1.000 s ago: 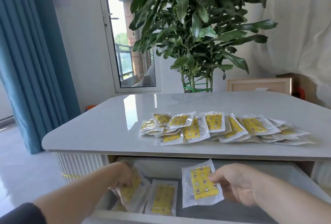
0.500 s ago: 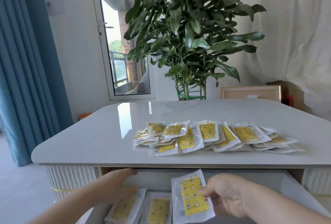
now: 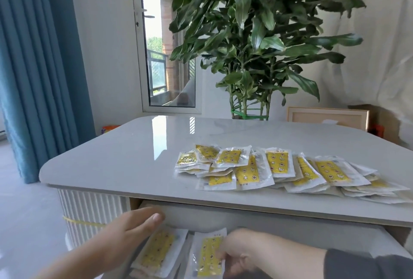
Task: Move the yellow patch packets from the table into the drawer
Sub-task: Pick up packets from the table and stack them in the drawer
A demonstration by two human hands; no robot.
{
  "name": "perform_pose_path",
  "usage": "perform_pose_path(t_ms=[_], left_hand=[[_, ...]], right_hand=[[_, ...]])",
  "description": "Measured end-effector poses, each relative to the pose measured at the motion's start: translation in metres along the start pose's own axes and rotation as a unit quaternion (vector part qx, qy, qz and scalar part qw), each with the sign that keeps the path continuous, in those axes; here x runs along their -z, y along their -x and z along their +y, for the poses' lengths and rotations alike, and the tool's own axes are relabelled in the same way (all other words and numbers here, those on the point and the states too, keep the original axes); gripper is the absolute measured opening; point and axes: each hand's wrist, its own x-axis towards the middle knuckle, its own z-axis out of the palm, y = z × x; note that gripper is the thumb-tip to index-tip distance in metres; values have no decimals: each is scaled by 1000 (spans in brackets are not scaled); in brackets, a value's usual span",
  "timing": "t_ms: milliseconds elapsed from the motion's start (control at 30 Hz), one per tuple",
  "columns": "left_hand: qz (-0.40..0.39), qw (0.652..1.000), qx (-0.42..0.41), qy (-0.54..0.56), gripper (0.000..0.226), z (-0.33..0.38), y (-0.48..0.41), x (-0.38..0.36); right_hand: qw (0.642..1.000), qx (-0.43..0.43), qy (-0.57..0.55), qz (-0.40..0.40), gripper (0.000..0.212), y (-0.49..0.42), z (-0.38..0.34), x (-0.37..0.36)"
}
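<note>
Grey table (image 3: 125, 162) w/ yellow pkts (image 3: 279, 171)

leafy plant (image 3: 257, 33), blue curtain (image 3: 38, 66), glass door (image 3: 165, 55).

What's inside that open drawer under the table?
The drawer holds yellow patch packets: one beside the left hand, one held by the right hand. More edges show underneath; the hands and the picture's edge hide the rest.

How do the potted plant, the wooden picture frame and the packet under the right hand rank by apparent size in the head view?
1. Potted plant, by far.
2. Wooden picture frame and packet under the right hand: look similar; the packet's closeness makes ranking unsure.
</note>
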Motion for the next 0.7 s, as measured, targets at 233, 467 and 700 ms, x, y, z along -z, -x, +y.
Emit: perform_pose_path(t_ms=[233, 467, 700], left_hand=[[-16, 998, -26, -53, 93, -1, -3, -2], [4, 997, -48, -64, 68, 37, -3, 6], [158, 985, 72, 17, 32, 74, -81, 16]], right_hand=[[996, 6, 85, -15, 30, 9, -6, 1], [966, 51, 248, -56, 33, 68, -28, 28], [977, 184, 101, -40, 20, 142, -63, 93]])
